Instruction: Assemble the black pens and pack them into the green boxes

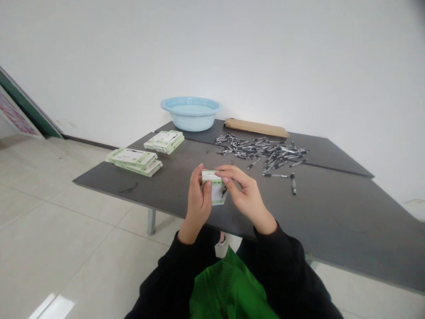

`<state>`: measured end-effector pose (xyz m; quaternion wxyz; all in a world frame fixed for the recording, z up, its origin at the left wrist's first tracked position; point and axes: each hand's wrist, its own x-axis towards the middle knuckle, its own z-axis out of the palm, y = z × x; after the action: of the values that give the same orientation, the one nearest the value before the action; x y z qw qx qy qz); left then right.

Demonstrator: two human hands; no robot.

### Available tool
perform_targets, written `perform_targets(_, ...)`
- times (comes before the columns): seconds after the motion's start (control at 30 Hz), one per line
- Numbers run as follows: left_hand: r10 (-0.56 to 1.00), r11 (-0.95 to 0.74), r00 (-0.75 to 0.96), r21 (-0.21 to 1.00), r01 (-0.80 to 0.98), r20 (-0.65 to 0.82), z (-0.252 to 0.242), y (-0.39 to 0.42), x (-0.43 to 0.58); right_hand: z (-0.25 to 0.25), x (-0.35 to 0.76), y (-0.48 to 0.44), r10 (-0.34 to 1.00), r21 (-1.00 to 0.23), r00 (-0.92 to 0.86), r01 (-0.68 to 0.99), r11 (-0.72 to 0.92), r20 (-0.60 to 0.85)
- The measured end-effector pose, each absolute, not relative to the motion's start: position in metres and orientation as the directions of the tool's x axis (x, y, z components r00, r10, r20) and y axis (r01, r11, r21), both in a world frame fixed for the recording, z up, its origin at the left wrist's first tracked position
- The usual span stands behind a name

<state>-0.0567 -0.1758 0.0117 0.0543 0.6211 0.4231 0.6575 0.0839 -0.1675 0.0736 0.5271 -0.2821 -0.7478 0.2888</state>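
Note:
Between my hands, near the table's front edge, a small white and green pen box [217,194] stands upright with a pen picture on its front. My left hand [198,197] grips its left side, the thumb lying on the front face. My right hand [244,190] is at the box's top right, its fingers reaching over the top edge and partly hiding it. Whether pens are inside the box cannot be seen. Past my right hand lie two loose pens [293,184] on the dark table [332,212].
A heap of black-and-clear pens [275,155] spreads across the right back. Behind it is a flat brown cardboard piece [255,127]. A light blue basin [192,118] stands by the wall. Flat green and white boxes lie in a front stack [134,159] and a back stack [164,141] at left.

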Motion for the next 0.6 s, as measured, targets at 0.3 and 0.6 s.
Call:
perform_targets(0.3, 0.54, -0.632, -0.158, 0.522, 0.573, 0.827, 0.015, -0.176, -0.061, 0.064, 0.086, -0.166, 0.688, -0.666, -0.27, 0.18, 0.724, 0.674)
perform_targets(0.6, 0.774, -0.547, -0.08, 0.727, 0.415, 0.628, 0.014, -0.155, -0.089, 0.018, 0.088, -0.166, 0.858, -0.863, -0.299, 0.163, 0.478, 0.418)
